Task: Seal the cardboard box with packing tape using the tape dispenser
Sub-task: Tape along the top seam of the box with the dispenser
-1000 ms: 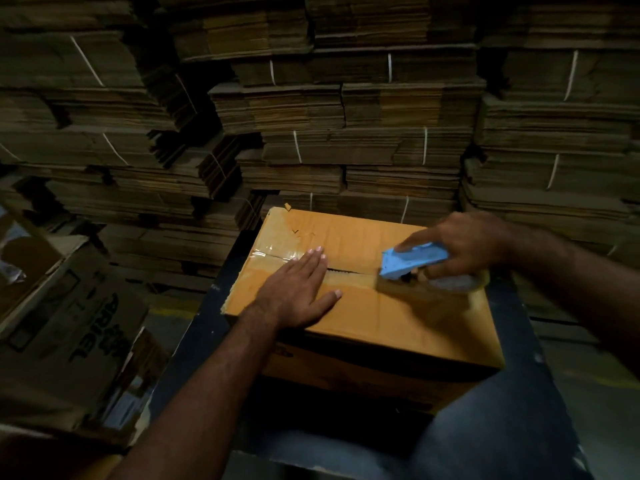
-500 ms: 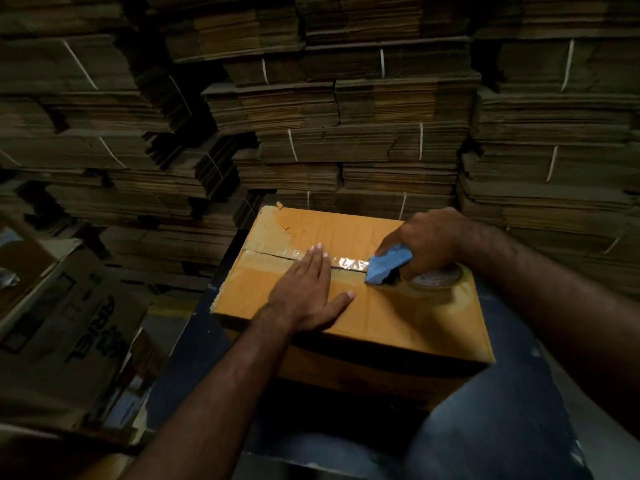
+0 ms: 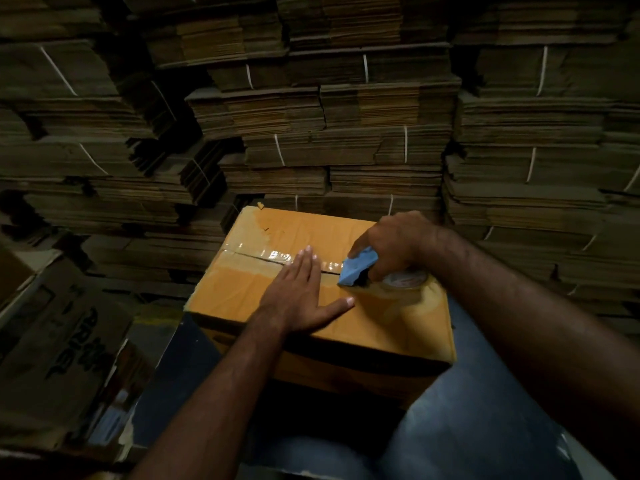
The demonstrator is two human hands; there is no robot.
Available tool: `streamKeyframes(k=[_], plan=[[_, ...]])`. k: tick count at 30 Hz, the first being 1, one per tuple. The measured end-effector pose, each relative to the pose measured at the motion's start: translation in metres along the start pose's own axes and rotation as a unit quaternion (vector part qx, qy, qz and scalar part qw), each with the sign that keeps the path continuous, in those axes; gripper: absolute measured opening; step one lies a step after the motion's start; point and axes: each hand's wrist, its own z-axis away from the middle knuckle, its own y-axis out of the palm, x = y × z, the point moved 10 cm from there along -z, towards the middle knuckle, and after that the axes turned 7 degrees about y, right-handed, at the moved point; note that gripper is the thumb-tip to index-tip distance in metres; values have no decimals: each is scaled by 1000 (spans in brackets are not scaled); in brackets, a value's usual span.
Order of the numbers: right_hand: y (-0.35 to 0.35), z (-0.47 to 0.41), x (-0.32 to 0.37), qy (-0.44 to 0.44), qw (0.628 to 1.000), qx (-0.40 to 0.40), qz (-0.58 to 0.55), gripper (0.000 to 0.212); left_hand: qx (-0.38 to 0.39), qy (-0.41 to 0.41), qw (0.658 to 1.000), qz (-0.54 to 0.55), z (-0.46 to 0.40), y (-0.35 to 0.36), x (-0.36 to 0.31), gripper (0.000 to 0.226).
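The right hand (image 3: 398,244) has drawn the tape dispenser (image 3: 358,270) left along the box (image 3: 263,289) seam, close beside the left hand (image 3: 298,296); the exposed tape strip is shorter.

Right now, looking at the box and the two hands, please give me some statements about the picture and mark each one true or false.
1. The left hand lies flat on top of the cardboard box. True.
2. The right hand grips a red tape dispenser. False: the tape dispenser is blue.
3. Shiny packing tape already covers the seam on the left part of the box top. True.
4. The box flaps stand open and upright. False: they are folded down and closed.
5. Bundles of flattened cardboard are stacked behind the box. True.
6. The left hand holds the tape roll. False: its fingers are straight and hold nothing.
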Motion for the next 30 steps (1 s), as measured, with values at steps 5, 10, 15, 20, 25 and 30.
streamKeyframes(k=[5,10,15,20,25,30], plan=[[-13,-7,27,-27,999,-25,6,64,-17,-46,999,-12,23,-5,18,118],[-15,-7,19,-27,1000,-7,2,65,-16,-3,1000,23,11,-5,-13,107],[-12,-9,19,-22,1000,-3,22,67,-7,14,1000,10,9,-1,-7,100],[-8,5,1,-48,998,18,-19,64,-5,30,1000,7,11,1,-3,98],[9,40,-44,-8,998,68,11,63,-11,29,999,-6,11,1,-2,97],[3,26,-18,-1,999,21,50,65,-21,24,999,3,10,-3,-12,96]])
